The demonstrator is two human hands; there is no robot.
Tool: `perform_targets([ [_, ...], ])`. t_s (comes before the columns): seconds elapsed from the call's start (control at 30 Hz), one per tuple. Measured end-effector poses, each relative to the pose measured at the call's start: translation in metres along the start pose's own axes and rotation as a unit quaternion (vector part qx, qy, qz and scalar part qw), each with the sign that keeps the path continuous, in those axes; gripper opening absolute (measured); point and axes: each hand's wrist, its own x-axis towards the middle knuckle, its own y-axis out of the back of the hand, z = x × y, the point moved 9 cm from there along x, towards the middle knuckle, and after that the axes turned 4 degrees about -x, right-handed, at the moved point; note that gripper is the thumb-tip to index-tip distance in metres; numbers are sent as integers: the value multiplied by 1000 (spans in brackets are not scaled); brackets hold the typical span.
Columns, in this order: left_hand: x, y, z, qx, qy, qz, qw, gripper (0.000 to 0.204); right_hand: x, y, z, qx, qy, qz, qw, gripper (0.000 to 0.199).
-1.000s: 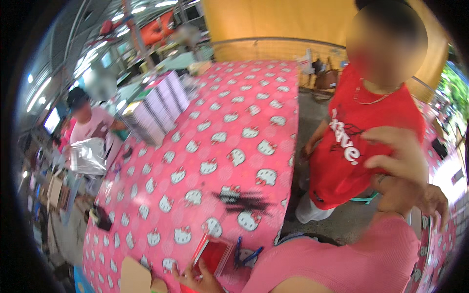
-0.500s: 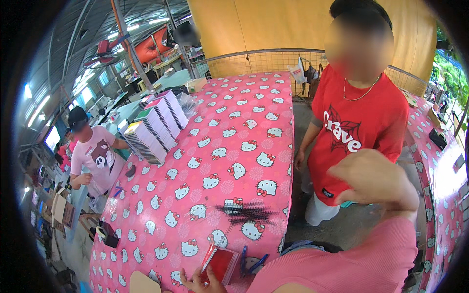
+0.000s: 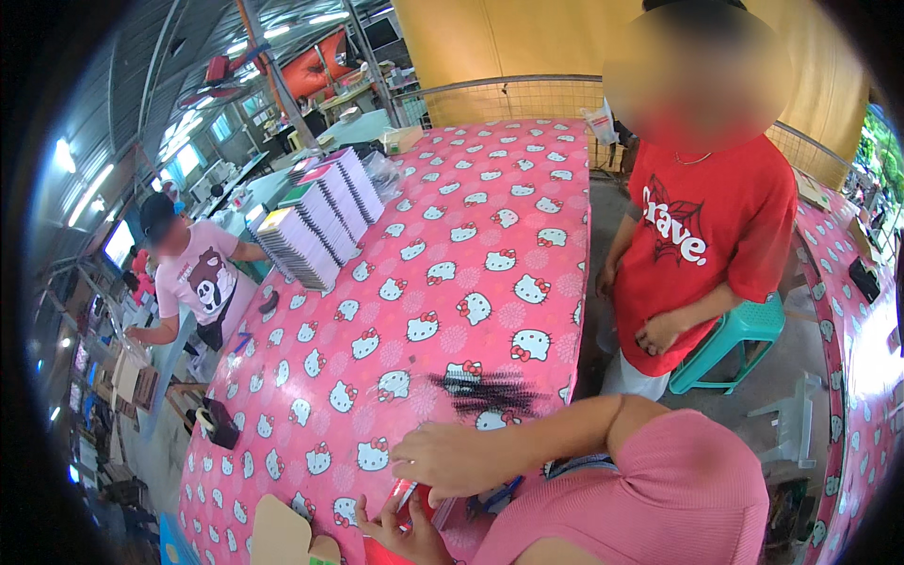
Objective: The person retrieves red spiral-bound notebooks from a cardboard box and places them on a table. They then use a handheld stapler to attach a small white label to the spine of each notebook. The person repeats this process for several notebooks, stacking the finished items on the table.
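A red booklet lies at the near edge of the pink patterned table, mostly hidden by my hands. My left hand rests on it, fingertips gripping around its cover and white-and-red edge. Just above, my right hand reaches across from the right, fingers stretched leftward and slightly bent; its thumb is hidden and I see nothing held in it. Blue-handled pliers show partly beneath my right forearm. Beyond that forearm lies a heap of black spiral binding coils.
Stacks of spiral-bound notebooks stand on the table's far left. A black tape dispenser sits at the left edge, tan board pieces nearer me. A person in red stands at the right by a green stool; another person is far left.
My right hand has come down from its raised place at the right to the booklet. My left hand stays on the booklet. The view has shifted, and the person in red now has a hand at the waist.
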Motion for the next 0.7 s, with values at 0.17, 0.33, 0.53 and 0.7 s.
perform_targets([
  [0.17,-4,-7,-22,-93,104,1,990,20,13,-55,10,-2,8,2,1000,33],
  [0.33,-6,-1,-14,-20,46,19,999,21,15,-66,11,26,19,16,999,26],
  [0.53,-12,-9,-36,-164,141,21,976,25,18,-81,15,20,-4,-74,997,22],
  [0.7,-7,0,-26,-35,65,10,997,24,13,-33,19,12,-24,-38,999,23],
])
